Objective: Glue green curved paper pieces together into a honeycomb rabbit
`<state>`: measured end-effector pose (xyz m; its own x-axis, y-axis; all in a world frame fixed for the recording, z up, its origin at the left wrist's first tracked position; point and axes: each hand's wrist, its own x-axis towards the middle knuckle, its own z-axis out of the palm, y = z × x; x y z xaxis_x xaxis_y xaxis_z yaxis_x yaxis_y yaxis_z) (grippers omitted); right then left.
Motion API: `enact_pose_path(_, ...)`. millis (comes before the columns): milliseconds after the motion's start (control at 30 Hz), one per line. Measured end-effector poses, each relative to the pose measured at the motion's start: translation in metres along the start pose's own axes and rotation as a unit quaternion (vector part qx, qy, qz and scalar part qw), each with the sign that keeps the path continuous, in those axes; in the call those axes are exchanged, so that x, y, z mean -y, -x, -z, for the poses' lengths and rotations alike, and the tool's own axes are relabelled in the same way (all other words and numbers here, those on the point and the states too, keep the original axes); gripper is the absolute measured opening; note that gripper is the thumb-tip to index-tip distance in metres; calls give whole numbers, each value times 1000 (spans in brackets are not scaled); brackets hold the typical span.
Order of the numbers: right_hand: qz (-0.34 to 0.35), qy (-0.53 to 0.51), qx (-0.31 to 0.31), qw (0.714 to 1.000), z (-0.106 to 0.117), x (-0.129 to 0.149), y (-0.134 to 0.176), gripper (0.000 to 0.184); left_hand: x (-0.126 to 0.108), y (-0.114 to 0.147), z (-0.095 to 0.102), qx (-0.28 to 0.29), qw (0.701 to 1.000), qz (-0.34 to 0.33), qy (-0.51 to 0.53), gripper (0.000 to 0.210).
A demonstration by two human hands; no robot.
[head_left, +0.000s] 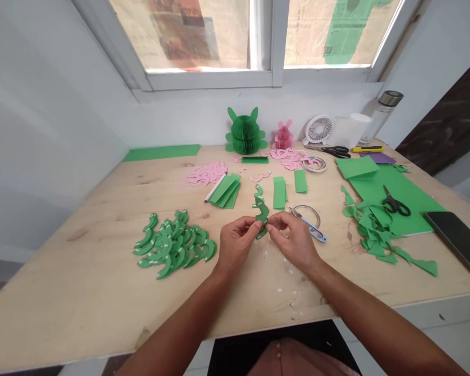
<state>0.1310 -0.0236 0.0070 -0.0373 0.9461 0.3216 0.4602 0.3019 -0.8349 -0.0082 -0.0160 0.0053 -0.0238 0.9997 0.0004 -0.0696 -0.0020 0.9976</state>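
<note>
Between my two hands is a wavy green paper strip (262, 208), upright, with small white patches along it. The fingers of my left hand (238, 241) pinch its lower part. Thumb and forefinger of my right hand (293, 241) are closed at the strip's right edge; what exactly they grip is too small to make out. A pile of similar wavy green paper pieces (172, 243) with white patches lies left of my left hand. Just beyond my right hand lie a roll of tape (317, 213) and a light-blue cutter (318, 233).
Green paper rectangles (227, 190) and pink cut pieces (207, 173) lie farther back. Green scraps (376, 230), black scissors (395, 201) and a phone (458, 240) are at right. Along the wall stand green (246, 134) and pink paper figures (284, 137), a fan (318, 129) and a bottle (382, 117).
</note>
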Motion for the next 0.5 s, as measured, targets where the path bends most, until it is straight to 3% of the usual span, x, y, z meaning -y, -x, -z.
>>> enact_pose_path(500,-40,8,-5,999,0,3,-1,7,2,1,-1,22,1000,17,15,12)
